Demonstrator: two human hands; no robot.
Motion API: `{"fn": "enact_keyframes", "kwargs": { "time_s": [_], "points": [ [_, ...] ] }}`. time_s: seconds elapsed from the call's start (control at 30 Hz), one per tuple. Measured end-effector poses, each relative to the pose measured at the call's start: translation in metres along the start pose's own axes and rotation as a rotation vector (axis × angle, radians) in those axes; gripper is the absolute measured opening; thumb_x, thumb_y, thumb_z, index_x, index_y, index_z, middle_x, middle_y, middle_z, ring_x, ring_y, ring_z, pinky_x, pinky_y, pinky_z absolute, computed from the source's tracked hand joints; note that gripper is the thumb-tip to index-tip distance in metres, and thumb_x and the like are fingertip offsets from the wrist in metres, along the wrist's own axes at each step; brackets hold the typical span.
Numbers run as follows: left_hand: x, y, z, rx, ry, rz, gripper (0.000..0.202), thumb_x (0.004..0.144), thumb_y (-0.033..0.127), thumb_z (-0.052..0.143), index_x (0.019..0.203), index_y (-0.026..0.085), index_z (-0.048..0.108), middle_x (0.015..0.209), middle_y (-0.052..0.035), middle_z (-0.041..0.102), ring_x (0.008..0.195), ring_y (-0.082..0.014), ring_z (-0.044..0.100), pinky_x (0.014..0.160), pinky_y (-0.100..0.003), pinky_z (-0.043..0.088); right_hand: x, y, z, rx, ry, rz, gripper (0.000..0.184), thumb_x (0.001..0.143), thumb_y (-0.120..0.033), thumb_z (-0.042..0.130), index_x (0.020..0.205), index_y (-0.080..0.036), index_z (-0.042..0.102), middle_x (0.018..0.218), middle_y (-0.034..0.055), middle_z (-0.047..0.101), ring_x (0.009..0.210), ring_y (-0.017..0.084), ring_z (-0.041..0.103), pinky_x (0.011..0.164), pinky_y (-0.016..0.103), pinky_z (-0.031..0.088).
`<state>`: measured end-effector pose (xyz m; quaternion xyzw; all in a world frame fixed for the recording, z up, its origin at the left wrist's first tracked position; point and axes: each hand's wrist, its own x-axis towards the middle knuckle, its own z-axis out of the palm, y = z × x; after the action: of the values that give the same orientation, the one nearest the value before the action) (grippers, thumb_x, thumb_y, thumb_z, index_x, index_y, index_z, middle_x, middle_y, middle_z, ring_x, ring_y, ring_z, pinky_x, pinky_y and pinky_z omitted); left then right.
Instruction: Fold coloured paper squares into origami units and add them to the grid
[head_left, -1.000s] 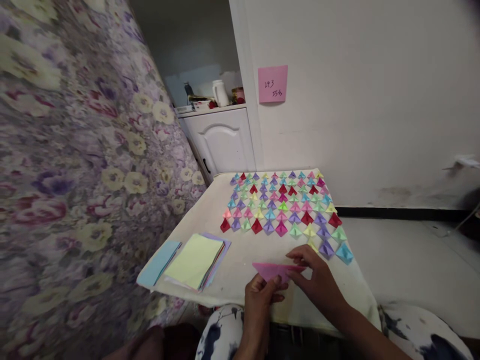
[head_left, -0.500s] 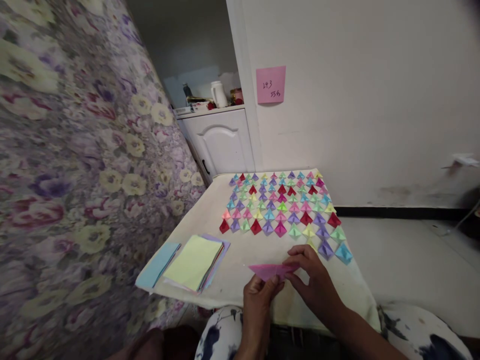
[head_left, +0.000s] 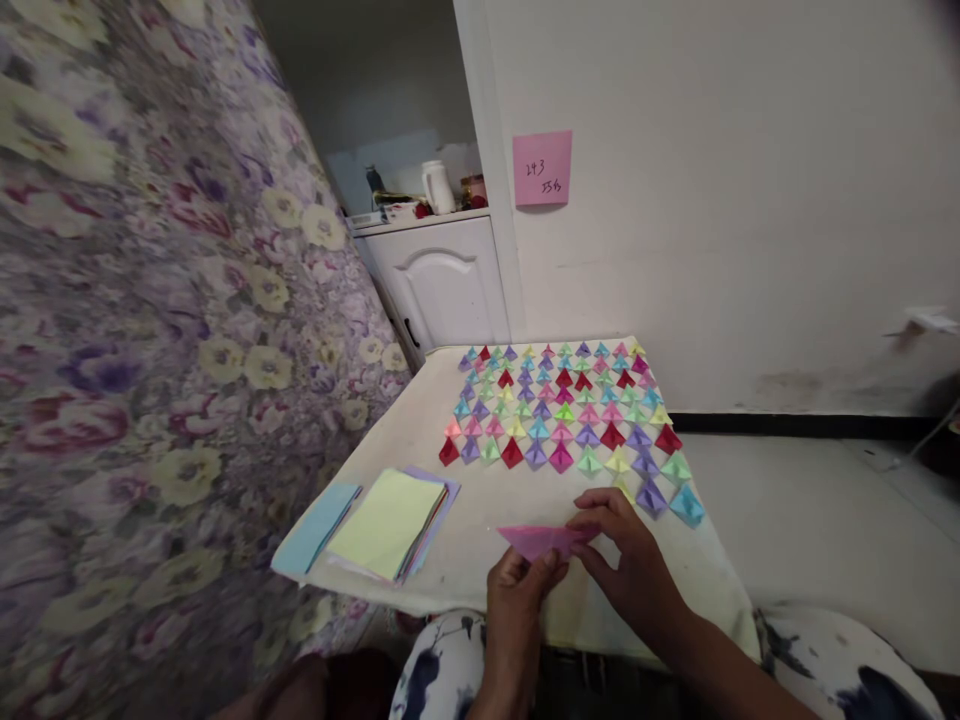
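A pink paper folded into a triangle [head_left: 534, 540] is held between my two hands above the near part of the table. My left hand [head_left: 521, 590] pinches its lower edge, thumb in front. At the right corner, my right hand [head_left: 619, 540] grips the paper between thumb and fingers. Past my hands lie rows of small folded paper pieces [head_left: 560, 458] in red, purple, green, pink, blue and yellow. My right hand partly hides a yellow piece [head_left: 624, 488] in the nearest row.
A stack of paper sheets [head_left: 390, 522], yellow on top, lies on the table's left side beside blue paper [head_left: 316, 528]. The cream table covering [head_left: 405, 420] reaches toward the wall. A floral curtain [head_left: 187, 350] hangs at left; a white cabinet [head_left: 442, 280] stands behind.
Almost nothing differs. Both hands keep hold of the pink paper in about the same place, with only a very slight shift of the right fingers.
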<state>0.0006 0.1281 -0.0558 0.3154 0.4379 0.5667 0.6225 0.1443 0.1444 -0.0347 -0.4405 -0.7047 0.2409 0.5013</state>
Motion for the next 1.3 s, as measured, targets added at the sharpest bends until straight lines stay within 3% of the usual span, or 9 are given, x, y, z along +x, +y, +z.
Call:
{"fn": "enact_keyframes", "kwargs": {
  "time_s": [0.37, 0.77, 1.3],
  "points": [
    [-0.0015, 0.0036, 0.0008, 0.106, -0.008, 0.022, 0.027, 0.065, 0.029, 0.071, 0.087, 0.014, 0.070, 0.085, -0.0064, 0.072, 0.084, -0.0219, 0.063, 0.081, -0.034, 0.049, 0.0000, -0.0037, 0.0011, 0.042, -0.036, 0.023, 0.008, 0.075, -0.016, 0.056, 0.080, -0.021, 0.060, 0.101, 0.0067, 0.051, 0.094, 0.021, 0.052, 0.079, 0.033, 0.048],
    [0.0016, -0.0035, -0.0029, 0.201, -0.052, 0.083, 0.023, 0.069, 0.028, 0.068, 0.088, 0.015, 0.070, 0.082, -0.0050, 0.071, 0.078, -0.0206, 0.062, 0.076, -0.031, 0.047, -0.0003, -0.0019, 0.0021, 0.048, -0.065, -0.053, 0.022, 0.073, -0.010, 0.055, 0.089, -0.023, 0.063, 0.108, 0.0075, 0.049, 0.103, 0.023, 0.049, 0.085, 0.037, 0.044],
    [-0.0005, -0.0021, -0.0009, 0.195, -0.050, 0.078, 0.023, 0.071, 0.027, 0.066, 0.090, 0.015, 0.069, 0.085, -0.0052, 0.071, 0.083, -0.0219, 0.061, 0.080, -0.033, 0.047, 0.0021, -0.0010, 0.0024, 0.058, -0.106, 0.082, 0.015, 0.072, -0.009, 0.057, 0.081, -0.020, 0.061, 0.106, 0.0069, 0.050, 0.100, 0.021, 0.051, 0.084, 0.035, 0.045]
  ]
}}
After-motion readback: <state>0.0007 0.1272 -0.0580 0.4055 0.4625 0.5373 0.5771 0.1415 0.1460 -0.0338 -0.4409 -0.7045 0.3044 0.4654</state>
